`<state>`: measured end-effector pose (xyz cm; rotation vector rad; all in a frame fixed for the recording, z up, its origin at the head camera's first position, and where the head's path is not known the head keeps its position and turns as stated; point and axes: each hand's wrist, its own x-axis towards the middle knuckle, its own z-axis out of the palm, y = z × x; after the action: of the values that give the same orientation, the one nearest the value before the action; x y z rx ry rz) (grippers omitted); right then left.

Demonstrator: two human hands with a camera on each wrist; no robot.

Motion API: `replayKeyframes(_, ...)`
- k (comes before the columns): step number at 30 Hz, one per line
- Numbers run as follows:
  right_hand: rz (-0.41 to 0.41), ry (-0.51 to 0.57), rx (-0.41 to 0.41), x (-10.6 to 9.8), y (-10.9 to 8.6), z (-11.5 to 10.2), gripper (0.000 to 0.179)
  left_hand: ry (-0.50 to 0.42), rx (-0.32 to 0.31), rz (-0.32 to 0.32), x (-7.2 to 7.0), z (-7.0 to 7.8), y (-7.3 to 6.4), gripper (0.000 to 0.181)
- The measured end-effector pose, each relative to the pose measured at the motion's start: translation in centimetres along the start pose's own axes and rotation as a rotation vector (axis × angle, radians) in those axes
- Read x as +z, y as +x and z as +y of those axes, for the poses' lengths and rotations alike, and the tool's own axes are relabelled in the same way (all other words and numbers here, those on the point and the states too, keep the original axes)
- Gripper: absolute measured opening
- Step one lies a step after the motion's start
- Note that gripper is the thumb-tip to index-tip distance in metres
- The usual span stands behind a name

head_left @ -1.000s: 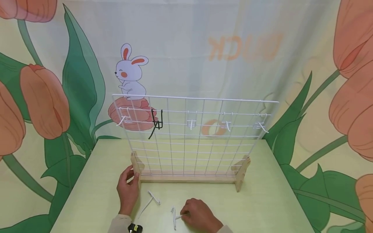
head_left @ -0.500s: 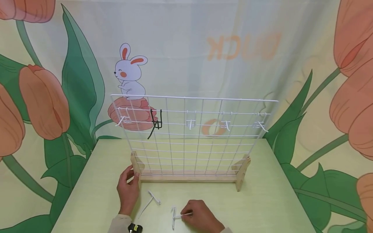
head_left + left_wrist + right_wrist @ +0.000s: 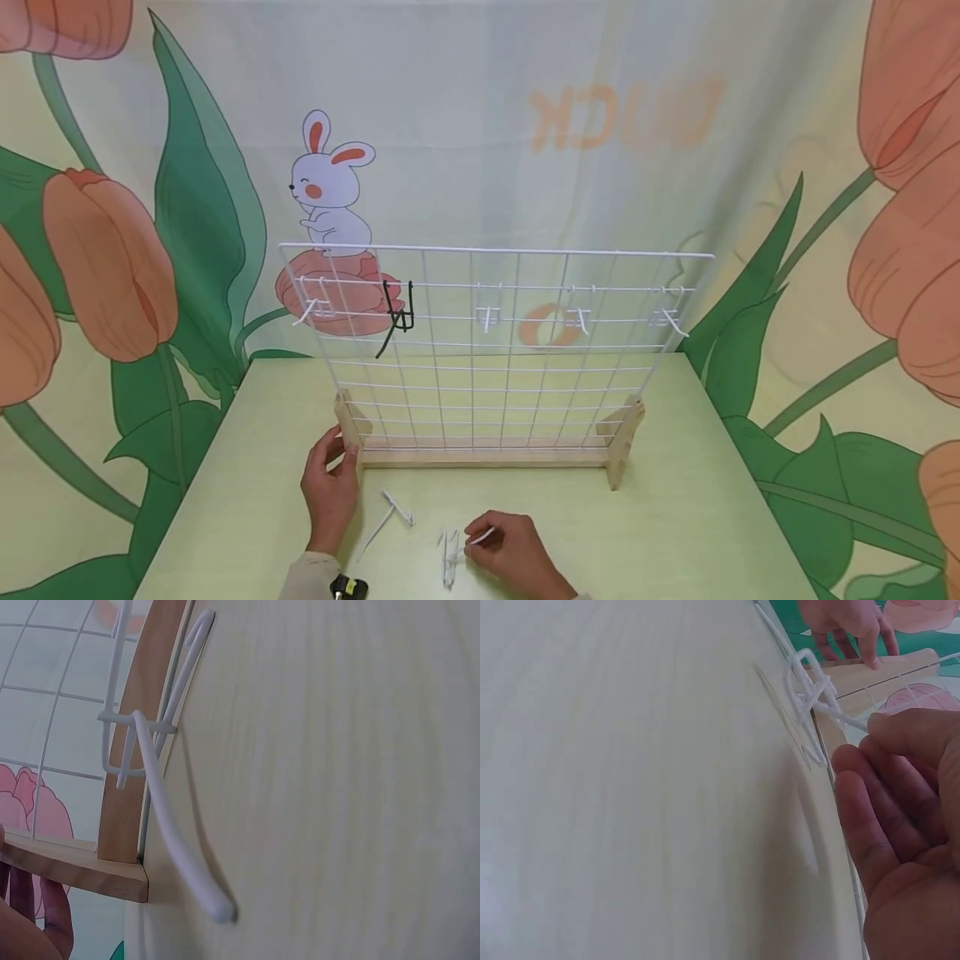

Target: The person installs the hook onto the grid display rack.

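My right hand point(image 3: 513, 554) pinches the prong of a white wire hook point(image 3: 449, 560) between thumb and fingertips, low over the table. In the right wrist view, the hook's looped back point(image 3: 810, 686) points away from the hand. My left hand point(image 3: 330, 492) holds the left wooden foot point(image 3: 348, 421) of a white wire grid rack point(image 3: 495, 250), its fingers partly behind the wood. A second white hook point(image 3: 399, 510) lies on the table between the hands; its long prong point(image 3: 176, 840) looms large in the left wrist view.
On the grid's upper rows hang one black hook point(image 3: 402, 319) and several white hooks point(image 3: 489, 315). A wooden bar point(image 3: 483, 458) joins the left foot to the right foot point(image 3: 621, 446). Behind the pale table point(image 3: 697, 533) stands a curtain printed with tulips and a rabbit.
My right hand has turned the pinched hook, so its prong slants upward and more of its wire back shows. My left hand has stayed on the wooden foot.
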<state>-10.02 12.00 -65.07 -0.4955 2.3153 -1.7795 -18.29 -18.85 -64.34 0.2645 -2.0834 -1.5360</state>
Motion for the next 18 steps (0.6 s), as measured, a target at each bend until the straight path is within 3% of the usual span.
replayKeyframes(5,0.045,0.035,-0.046,0.1,-0.1,0.2,0.007,0.005,-0.009,0.000,0.1,0.0,0.0,0.043)
replayKeyframes(10,0.092,0.000,-0.092,-0.2,0.0,-0.2,0.009,0.000,-0.006,0.003,0.0,-0.1,-0.1,0.043)
replayKeyframes(18,0.181,-0.031,-0.098,-1.8,0.4,-2.8,0.012,-0.009,0.012,0.005,0.1,-0.2,-0.1,0.042)
